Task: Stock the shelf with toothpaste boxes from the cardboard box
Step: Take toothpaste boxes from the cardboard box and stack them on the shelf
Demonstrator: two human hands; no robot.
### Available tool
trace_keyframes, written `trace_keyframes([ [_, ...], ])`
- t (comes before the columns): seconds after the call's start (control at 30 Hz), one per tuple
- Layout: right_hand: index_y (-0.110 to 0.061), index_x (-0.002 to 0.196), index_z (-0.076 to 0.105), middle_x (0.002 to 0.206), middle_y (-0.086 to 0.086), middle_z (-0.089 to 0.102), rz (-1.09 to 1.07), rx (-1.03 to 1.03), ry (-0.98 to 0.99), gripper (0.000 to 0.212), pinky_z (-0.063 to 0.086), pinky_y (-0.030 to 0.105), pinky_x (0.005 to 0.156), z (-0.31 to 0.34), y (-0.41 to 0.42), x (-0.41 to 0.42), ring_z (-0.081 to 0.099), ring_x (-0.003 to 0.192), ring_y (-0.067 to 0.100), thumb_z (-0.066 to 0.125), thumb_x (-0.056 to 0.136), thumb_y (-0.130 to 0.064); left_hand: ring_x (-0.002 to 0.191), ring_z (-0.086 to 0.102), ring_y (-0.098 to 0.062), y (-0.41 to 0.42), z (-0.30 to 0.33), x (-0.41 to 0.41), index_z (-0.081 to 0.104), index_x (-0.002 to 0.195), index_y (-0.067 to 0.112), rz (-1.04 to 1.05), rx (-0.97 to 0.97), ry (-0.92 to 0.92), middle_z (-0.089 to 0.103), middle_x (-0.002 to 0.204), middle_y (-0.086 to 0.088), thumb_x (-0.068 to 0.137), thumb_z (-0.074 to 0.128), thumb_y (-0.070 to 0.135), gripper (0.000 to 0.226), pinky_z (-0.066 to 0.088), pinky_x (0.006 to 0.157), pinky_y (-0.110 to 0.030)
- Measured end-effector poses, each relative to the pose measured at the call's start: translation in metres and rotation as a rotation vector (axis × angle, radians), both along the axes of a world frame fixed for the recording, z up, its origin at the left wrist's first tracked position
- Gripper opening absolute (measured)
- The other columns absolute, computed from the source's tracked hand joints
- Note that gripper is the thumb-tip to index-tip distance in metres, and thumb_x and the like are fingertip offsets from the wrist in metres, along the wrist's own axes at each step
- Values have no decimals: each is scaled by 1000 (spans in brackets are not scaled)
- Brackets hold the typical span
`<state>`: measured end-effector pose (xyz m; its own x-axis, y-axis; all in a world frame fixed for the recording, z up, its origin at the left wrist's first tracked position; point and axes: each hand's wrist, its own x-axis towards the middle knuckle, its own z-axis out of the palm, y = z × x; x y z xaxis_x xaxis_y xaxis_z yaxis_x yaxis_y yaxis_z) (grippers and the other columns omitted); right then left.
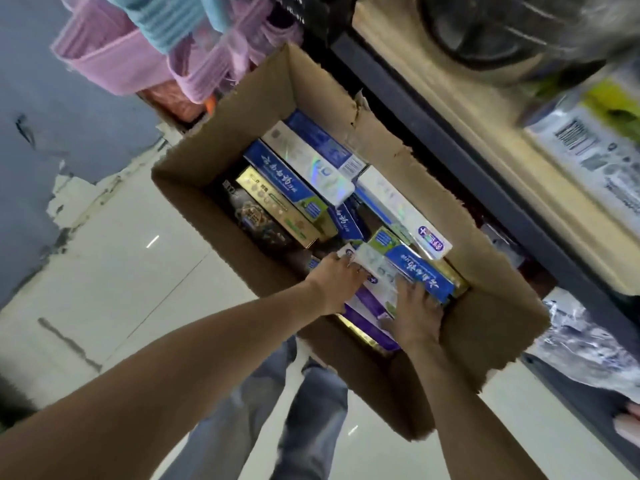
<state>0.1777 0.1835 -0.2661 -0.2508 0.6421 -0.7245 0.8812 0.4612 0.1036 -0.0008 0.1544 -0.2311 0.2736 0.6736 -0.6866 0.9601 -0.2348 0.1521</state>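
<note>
Down by the person's jeans-clad legs, both bare forearms reach forward into an open cardboard box standing on the pale tiled floor. The left hand has its fingers curled over the near end of a white toothpaste box lying in the carton's near corner, so it grasps that pack. The right hand lies spread over the same cluster, fingers pressed on the white pack and against a blue toothpaste box just beside it; whether it truly grips or only rests there I cannot tell. Under the hands sits a purple pack, partly hidden.

Further into the carton more toothpaste boxes lie jumbled at angles: a gold one along the left side, a blue one with white lettering touching it, a shiny white one laid across the top, and another white pack with a red-and-blue badge tilted toward the right wall. The carton's right flap is torn and ragged along its edge.

Just beyond that flap runs the dark frame of the shelf, with a pale shelf board holding wrapped packs with a barcode. At the far left, pink plastic baskets hang above the floor.
</note>
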Motion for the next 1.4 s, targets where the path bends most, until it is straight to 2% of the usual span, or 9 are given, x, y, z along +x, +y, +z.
trace_keyframes([
  [0.27, -22, 140, 20, 130, 15, 33, 39, -31, 98, 87, 48, 37, 90, -9, 8, 18, 44, 117, 30, 66, 75, -58, 119, 47, -34, -5, -34, 20, 35, 135, 8, -301, -88, 124, 43, 134, -19, 80, 68, 18, 65, 44, 97, -46],
  [0.4, -25, 138, 22, 130, 14, 39, 21, -26, 152, 84, 46, 36, 88, -8, 4, 23, 43, 117, 29, 65, 75, -60, 113, 50, -31, -4, -38, 19, 34, 135, 5, -382, -43, 85, 43, 132, -18, 83, 62, 7, 59, 47, 89, -37],
  [0.63, -16, 138, 28, 137, 14, 46, -185, -36, 223, 84, 39, 36, 94, 5, 10, 20, 42, 121, 31, 72, 74, -49, 108, 54, -24, 10, -24, 6, 48, 128, 17, -402, -41, 8, 55, 122, -5, 85, 58, 40, 50, 44, 83, -33],
  [0.73, -21, 135, 33, 129, 10, 54, -303, -125, 338, 67, 45, 37, 84, 39, 28, 14, 53, 113, 30, 68, 82, -42, 105, 55, -23, 19, -2, -7, 54, 124, 20, -208, -47, -70, 60, 117, -1, 81, 54, 58, 58, 47, 84, -33],
  [0.83, -21, 128, 46, 120, -1, 60, -632, -397, 602, 46, 48, 21, 69, 89, 40, 17, 59, 100, 16, 65, 87, -33, 103, 57, -21, 21, 39, -32, 56, 121, 25, 94, -69, -197, 60, 116, 2, 77, 55, 61, 58, 48, 87, -36],
  [0.97, -24, 119, 59, 118, 0, 66, -1050, -637, 857, 41, 52, 28, 81, 173, 37, 23, 65, 103, 18, 71, 80, -32, 93, 59, -24, 7, 114, -76, 64, 105, 19, 461, -54, -335, 64, 97, -2, 78, 56, 56, 46, 47, 78, -33],
  [1.03, -23, 112, 64, 106, -2, 72, -1130, -630, 928, 28, 52, 30, 79, 215, 32, 22, 68, 93, 17, 66, 84, -24, 90, 58, -21, -8, 151, -89, 65, 107, 20, 712, -15, -427, 64, 94, -2, 71, 51, 57, 53, 46, 76, -31],
  [1.2, -26, 94, 67, 86, -7, 75, -1261, -477, 1049, 16, 55, 26, 72, 318, 13, 5, 70, 77, 11, 57, 90, -14, 78, 59, -16, -40, 235, -98, 68, 84, 24, 1492, 47, -914, 66, 80, 0, 66, 62, 48, 31, 45, 73, -31],
  [1.4, -23, 97, 62, 110, 5, 69, -1243, -216, 1084, 12, 53, 40, 85, 426, -12, -15, 67, 97, 23, 65, 86, -26, 77, 66, -14, -56, 325, -101, 67, 97, 17, 1644, -13, -1186, 69, 94, -4, 65, 78, 36, 39, 53, 67, -24],
])
